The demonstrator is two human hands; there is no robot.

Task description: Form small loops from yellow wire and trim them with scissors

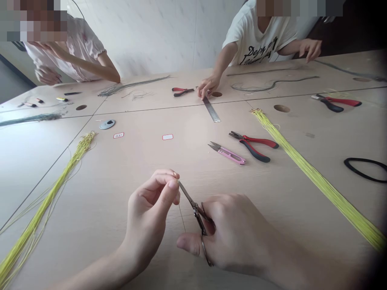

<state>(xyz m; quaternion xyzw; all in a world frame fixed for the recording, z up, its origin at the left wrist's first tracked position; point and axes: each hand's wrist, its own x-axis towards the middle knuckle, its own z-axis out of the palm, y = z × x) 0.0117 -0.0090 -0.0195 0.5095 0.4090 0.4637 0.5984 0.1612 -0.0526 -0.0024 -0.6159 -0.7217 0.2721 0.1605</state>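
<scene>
Between thumb and fingers, my left hand (151, 209) pinches a thin yellow cord (182, 217) near its end, where a small gold-coloured loop (175, 175) sticks up past the fingertips. The cord hangs down from the pinch toward my right thumb. My right hand (236, 233) grips a small pair of scissors (193, 204), with fingers in the handle rings. The scissor tips meet the left fingertips just below the loop; whether they touch the cord I cannot tell. Beyond my hands lie pink thread snips (231, 155) and red-and-black pliers (254, 146).
Bundles of yellow cords lie at left (57, 185) and right (314, 169). A black ring (367, 169) is at far right. Across the table, one person's hand (209, 86) touches a steel ruler (211, 109); another person sits at left. Table holes (282, 108) and seams cross the surface.
</scene>
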